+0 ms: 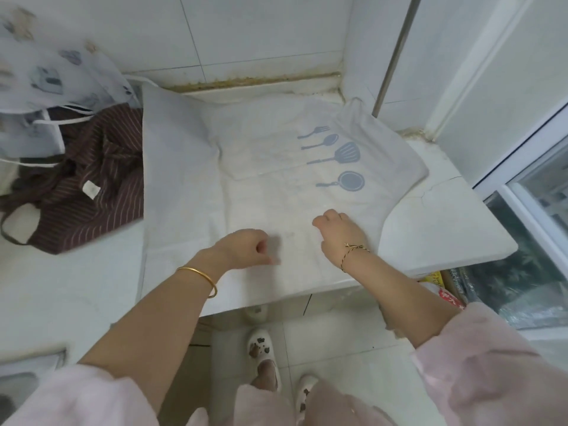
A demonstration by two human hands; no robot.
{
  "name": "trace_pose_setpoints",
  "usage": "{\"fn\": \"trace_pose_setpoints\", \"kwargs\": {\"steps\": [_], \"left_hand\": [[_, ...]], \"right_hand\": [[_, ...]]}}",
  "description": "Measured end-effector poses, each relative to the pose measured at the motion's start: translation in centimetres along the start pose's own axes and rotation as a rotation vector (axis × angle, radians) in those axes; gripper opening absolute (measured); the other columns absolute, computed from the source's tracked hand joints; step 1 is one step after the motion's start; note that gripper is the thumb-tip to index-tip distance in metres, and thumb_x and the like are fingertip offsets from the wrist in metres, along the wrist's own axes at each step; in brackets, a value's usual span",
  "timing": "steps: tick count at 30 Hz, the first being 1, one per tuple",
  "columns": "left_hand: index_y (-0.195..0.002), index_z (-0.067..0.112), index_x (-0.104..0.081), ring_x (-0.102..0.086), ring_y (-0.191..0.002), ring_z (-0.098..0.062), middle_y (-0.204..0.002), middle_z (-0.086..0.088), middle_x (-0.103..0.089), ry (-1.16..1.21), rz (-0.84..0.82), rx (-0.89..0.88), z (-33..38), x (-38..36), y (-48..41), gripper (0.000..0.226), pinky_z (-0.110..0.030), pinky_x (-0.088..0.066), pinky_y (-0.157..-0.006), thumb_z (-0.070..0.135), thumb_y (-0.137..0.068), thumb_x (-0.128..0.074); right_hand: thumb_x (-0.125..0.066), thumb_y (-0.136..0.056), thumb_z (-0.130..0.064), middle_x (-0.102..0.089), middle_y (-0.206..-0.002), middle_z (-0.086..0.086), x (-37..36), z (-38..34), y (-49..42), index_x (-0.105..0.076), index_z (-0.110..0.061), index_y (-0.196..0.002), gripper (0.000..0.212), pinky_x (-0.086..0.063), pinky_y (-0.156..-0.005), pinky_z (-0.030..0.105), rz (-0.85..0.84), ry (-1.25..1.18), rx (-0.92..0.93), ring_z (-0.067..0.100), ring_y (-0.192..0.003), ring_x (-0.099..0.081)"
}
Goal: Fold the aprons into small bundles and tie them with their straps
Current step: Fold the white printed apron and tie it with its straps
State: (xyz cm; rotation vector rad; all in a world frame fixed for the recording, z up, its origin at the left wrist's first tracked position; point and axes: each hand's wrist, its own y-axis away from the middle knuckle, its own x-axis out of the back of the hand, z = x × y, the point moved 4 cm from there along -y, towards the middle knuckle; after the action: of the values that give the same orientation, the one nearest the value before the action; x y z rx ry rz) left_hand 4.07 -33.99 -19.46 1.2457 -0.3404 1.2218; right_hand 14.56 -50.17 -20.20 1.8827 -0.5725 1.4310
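Observation:
A white apron [261, 167] printed with blue kitchen utensils lies spread flat on the white counter [445, 229], its right corner folded up against the wall. My left hand [246, 250] hovers just over the apron's near middle with fingers curled against the thumb; I see no cloth between them. My right hand [338, 232] rests on the apron below the frying-pan print, fingers bent down, tips hidden. A brown striped apron [89, 179] lies crumpled at the left. A white patterned apron [46, 75] with white straps is heaped over it.
Tiled walls close the back and right of the counter. A metal pipe [396, 53] runs up the corner. A glass-fronted cabinet [541, 210] stands at the right, with packages [442, 287] under the counter edge. My slippered feet [264, 358] are on the tiled floor.

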Motion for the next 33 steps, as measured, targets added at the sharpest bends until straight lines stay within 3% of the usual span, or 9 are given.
{"fn": "trace_pose_setpoints", "kwargs": {"steps": [3,7,10,13,16,19,23,26,33], "left_hand": [[-0.084,0.019,-0.046,-0.048,-0.085,-0.019,-0.089,0.004,-0.046,-0.046,-0.066,-0.086,2.8,-2.4,1.3,0.047,-0.028,-0.037,-0.068,0.054,-0.070,-0.074],[-0.135,0.008,-0.029,-0.038,-0.120,-0.025,-0.129,-0.007,-0.033,-0.608,-0.042,-0.072,3.9,-5.3,2.3,0.093,-0.034,-0.042,-0.087,0.061,-0.070,-0.068],[-0.129,0.008,-0.036,-0.043,-0.113,-0.026,-0.125,-0.009,-0.038,-0.655,0.010,-0.073,4.0,-5.5,2.5,0.067,-0.032,-0.041,-0.077,0.045,-0.080,-0.062],[-0.090,0.014,-0.048,-0.047,-0.088,-0.024,-0.101,-0.006,-0.048,-0.340,-0.078,-0.098,3.6,-3.8,2.4,0.019,-0.028,-0.038,-0.067,0.026,-0.084,-0.061],[-0.075,0.016,-0.037,-0.043,-0.077,-0.022,-0.075,0.002,-0.042,-0.034,0.020,-0.004,2.8,-0.7,2.8,0.024,-0.026,-0.030,-0.055,0.019,-0.092,-0.054],[-0.084,0.012,-0.035,-0.042,-0.069,-0.022,-0.071,0.001,-0.042,0.091,0.292,0.019,2.4,1.7,3.5,0.023,-0.031,-0.030,-0.059,0.028,-0.099,-0.044],[-0.083,0.014,-0.036,-0.037,-0.059,-0.017,-0.068,0.000,-0.043,0.020,0.341,-0.106,3.2,2.5,5.2,0.030,-0.029,-0.029,-0.053,0.035,-0.093,-0.056],[-0.088,0.014,-0.046,-0.044,-0.070,-0.019,-0.080,0.000,-0.047,-0.151,0.138,-0.069,2.4,1.9,6.1,0.024,-0.025,-0.034,-0.057,0.022,-0.085,-0.068],[-0.125,0.014,-0.048,-0.052,-0.105,-0.025,-0.122,-0.009,-0.046,-0.602,0.043,0.179,-2.0,0.5,8.3,0.039,-0.032,-0.046,-0.084,-0.002,-0.090,-0.039]], "right_hand": [[-0.044,-0.076,0.010,-0.044,-0.122,0.009,0.1,0.5,1.6,-0.050,-0.010,-0.119,0.047,-0.040,-0.077,0.034,0.048,0.054,-0.024,0.028,-0.109,-0.042],[-0.043,-0.074,0.013,-0.046,-0.119,0.009,-0.1,1.9,3.0,-0.054,-0.009,-0.117,0.049,-0.035,-0.070,0.031,0.058,0.093,-0.045,0.028,-0.109,-0.043],[-0.041,-0.080,0.012,-0.046,-0.129,0.007,-0.6,3.2,3.8,-0.052,-0.014,-0.129,0.056,-0.046,-0.082,0.033,-0.038,0.075,-0.013,0.027,-0.118,-0.043],[-0.037,-0.084,0.013,-0.032,-0.148,0.005,-0.4,4.0,4.5,-0.036,-0.019,-0.144,0.068,-0.039,-0.104,0.038,-0.183,0.037,0.087,0.025,-0.134,-0.033],[-0.034,-0.084,0.016,-0.022,-0.155,0.000,0.1,4.7,5.5,-0.024,-0.024,-0.149,0.077,-0.032,-0.110,0.035,-0.205,-0.009,0.122,0.022,-0.139,-0.028],[-0.040,-0.089,0.007,-0.028,-0.153,-0.002,-0.2,5.4,5.8,-0.025,-0.027,-0.148,0.069,-0.033,-0.109,0.034,-0.141,-0.083,0.094,0.022,-0.138,-0.032],[-0.050,-0.095,-0.025,-0.054,-0.131,0.002,-0.4,5.5,5.1,-0.044,-0.021,-0.136,0.041,-0.043,-0.093,0.035,-0.017,-0.001,0.051,0.025,-0.119,-0.050],[-0.045,-0.094,-0.014,-0.062,-0.112,0.005,0.3,5.1,4.6,-0.057,-0.017,-0.114,0.024,-0.036,-0.075,0.030,0.064,0.103,0.033,0.027,-0.103,-0.056],[-0.039,-0.078,0.012,-0.054,-0.115,0.007,1.7,2.9,4.9,-0.045,-0.014,-0.122,0.051,-0.037,-0.084,0.032,0.041,0.185,0.135,0.025,-0.093,-0.045]]}}
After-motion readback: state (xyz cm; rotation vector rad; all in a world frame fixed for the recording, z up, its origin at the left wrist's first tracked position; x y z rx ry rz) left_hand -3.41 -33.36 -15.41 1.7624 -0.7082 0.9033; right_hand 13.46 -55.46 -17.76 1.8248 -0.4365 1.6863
